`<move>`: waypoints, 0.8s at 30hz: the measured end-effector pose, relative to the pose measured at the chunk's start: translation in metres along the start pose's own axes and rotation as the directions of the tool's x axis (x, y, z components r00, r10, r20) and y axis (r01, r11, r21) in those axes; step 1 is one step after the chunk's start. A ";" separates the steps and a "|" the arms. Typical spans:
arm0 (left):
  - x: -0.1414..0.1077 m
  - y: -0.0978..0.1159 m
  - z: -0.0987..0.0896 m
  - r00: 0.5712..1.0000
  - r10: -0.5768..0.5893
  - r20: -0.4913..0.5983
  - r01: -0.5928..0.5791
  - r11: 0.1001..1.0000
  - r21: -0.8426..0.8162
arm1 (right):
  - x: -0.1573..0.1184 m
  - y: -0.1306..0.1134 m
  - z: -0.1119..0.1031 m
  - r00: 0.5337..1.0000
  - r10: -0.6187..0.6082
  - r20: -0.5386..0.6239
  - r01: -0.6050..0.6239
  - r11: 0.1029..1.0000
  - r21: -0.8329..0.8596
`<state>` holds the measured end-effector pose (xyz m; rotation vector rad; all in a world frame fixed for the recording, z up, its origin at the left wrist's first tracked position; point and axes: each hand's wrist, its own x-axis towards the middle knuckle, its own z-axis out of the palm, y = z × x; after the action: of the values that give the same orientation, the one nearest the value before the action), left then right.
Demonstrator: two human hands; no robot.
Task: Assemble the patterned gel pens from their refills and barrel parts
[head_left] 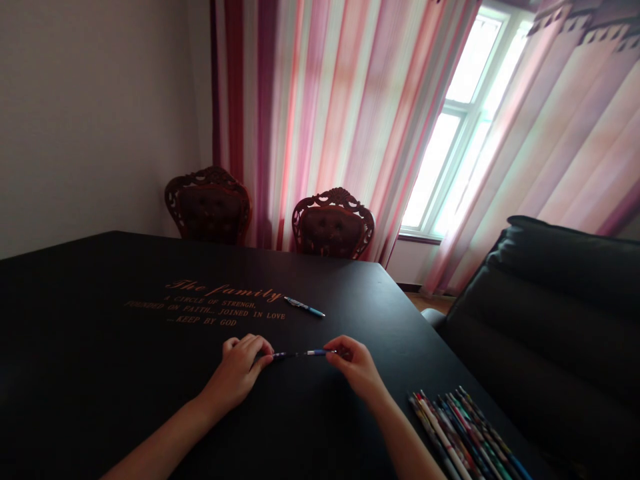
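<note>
A slim pen (315, 353) spans the gap between my two hands, just over the dark tabletop. Its right part is blue with a pale band, and the middle looks thinner and darker; whether the pieces are joined is too small to tell. My left hand (245, 360) pinches the left end between thumb and fingers. At the other end, my right hand (353, 363) closes its thumb and fingertips on the blue part. Beyond the hands lies a teal-blue pen (305, 307), slanted on the table and touched by neither hand.
The black table (90, 293) carries gold lettering (225, 290) on its left side. Many pens (465, 433) lie side by side at the near right edge. Two carved chairs (333, 227) stand behind the table, and a black leather seat (560, 333) is at the right.
</note>
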<state>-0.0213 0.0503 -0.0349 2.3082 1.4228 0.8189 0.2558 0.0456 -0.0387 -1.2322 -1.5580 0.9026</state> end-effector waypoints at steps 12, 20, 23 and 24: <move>-0.003 0.012 0.000 0.999 0.052 0.015 -0.052 0.999 -0.005 | -0.007 -0.011 0.017 0.999 0.006 0.038 -0.004 0.999 -0.036; -0.006 0.017 0.005 0.993 0.115 -0.026 -0.116 0.993 -0.014 | -0.013 -0.012 0.033 0.995 0.039 0.087 -0.042 0.999 0.029; -0.006 0.016 0.004 0.993 0.109 -0.045 -0.109 0.994 -0.006 | -0.011 -0.008 0.033 0.995 0.044 0.090 -0.053 0.994 0.095; -0.005 0.015 0.004 0.993 0.100 -0.055 -0.101 0.995 -0.002 | -0.010 -0.006 0.031 0.995 0.047 0.087 -0.057 0.991 0.118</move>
<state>-0.0104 0.0394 -0.0316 2.3879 1.3340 0.9195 0.2247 0.0341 -0.0446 -1.1671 -1.5194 1.0783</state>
